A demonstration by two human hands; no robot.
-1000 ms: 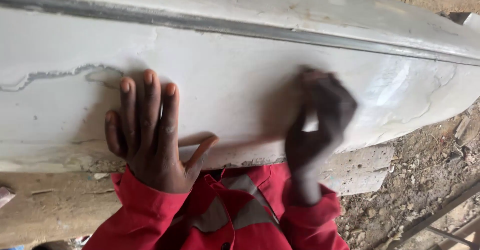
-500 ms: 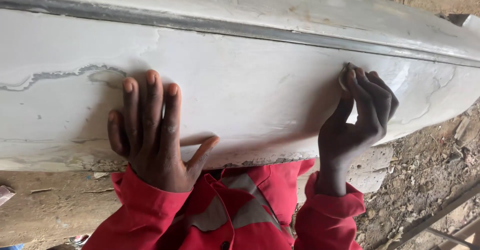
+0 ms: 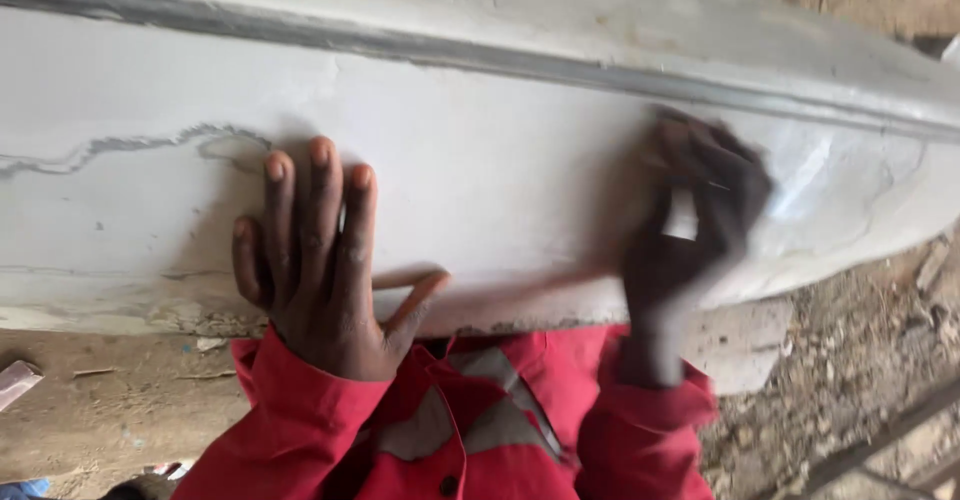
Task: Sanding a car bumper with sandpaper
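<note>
My left hand point(image 3: 320, 260) lies flat on the one white hull point(image 3: 480, 190), fingers spread and straight, thumb out to the side, gripping nothing. My right hand point(image 3: 690, 220) is blurred; its fingers curl against the hull around a small pale piece point(image 3: 682, 215), and I cannot tell what that piece is. The hull's long axis runs left to right across my view, tapering down toward the right. One dark strip point(image 3: 500, 58) runs along it near the top. Two red sleeves point(image 3: 300, 410) show below.
</note>
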